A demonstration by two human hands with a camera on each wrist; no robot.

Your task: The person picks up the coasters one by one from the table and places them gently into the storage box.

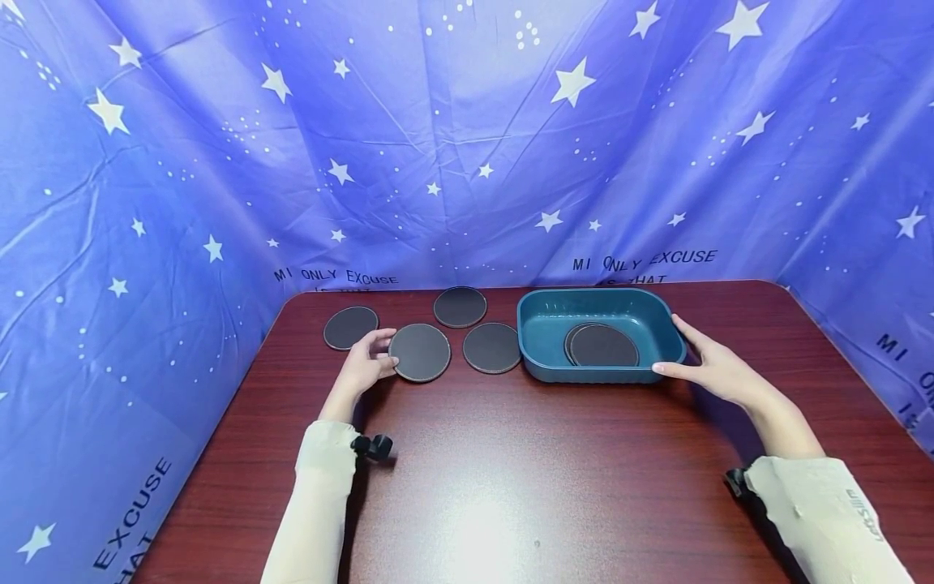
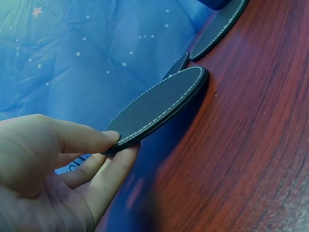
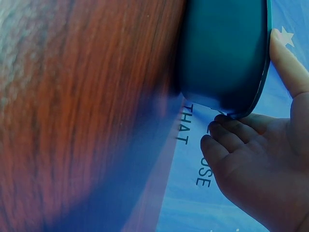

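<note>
My left hand [image 1: 361, 365] pinches the edge of a round black coaster [image 1: 420, 353] between thumb and fingers. In the left wrist view this coaster [image 2: 157, 106] is tilted and off the table, pale stitching round its rim. At the right, my right hand [image 1: 718, 369] spreads across the end of a teal plastic basin [image 1: 584, 375], thumb at the near rim and fingers at the far side. The right wrist view has the thumb and fingertips of that hand [image 3: 260, 154] against the basin [image 3: 222, 53]. Overlapping coasters [image 1: 604, 346] lie inside the basin.
Three more coasters lie flat on the reddish wooden table [image 1: 452, 454]: a left one [image 1: 351, 328], a back one [image 1: 460, 307], and a right one [image 1: 492, 348] close to the basin. A blue star-printed cloth [image 1: 438, 162] hangs along the table's back and sides.
</note>
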